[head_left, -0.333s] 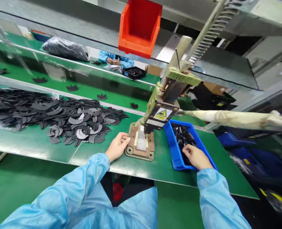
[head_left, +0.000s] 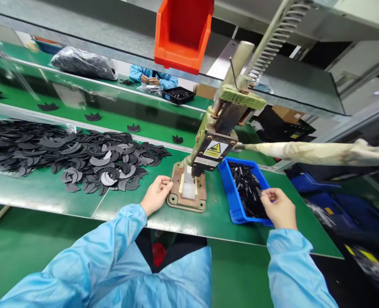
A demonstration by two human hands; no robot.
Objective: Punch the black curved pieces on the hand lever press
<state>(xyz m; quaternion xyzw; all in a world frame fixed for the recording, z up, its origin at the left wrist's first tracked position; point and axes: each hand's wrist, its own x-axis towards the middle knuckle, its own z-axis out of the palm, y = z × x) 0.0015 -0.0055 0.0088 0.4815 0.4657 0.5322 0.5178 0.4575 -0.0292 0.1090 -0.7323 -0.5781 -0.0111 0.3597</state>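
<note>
My left hand (head_left: 157,194) rests at the left edge of the base plate (head_left: 173,200) of a hand press (head_left: 213,149). Its thumb and fingers are curled together; whatever they may hold is hidden. A pale block (head_left: 189,186) lies on that base, under the press head. Over the right rim of a blue bin (head_left: 237,211) hangs my right hand (head_left: 279,208), thumb and fingertips pinched. Anything in that pinch is too small to make out. Many slim black parts (head_left: 247,188) fill the bin.
A heap of dark curved pieces (head_left: 96,158) covers the bench's left side. The press's wrapped lever (head_left: 314,152) reaches right above the blue bin. An orange bin (head_left: 184,38) hangs overhead. Curved parts (head_left: 93,116) sit on a green strip behind; a co-worker's hands (head_left: 150,80) are beyond.
My right hand has risen out of the blue bin and shifted right to its rim, fingers pinched. My left hand stays beside the press base. The view has shifted slightly.
</note>
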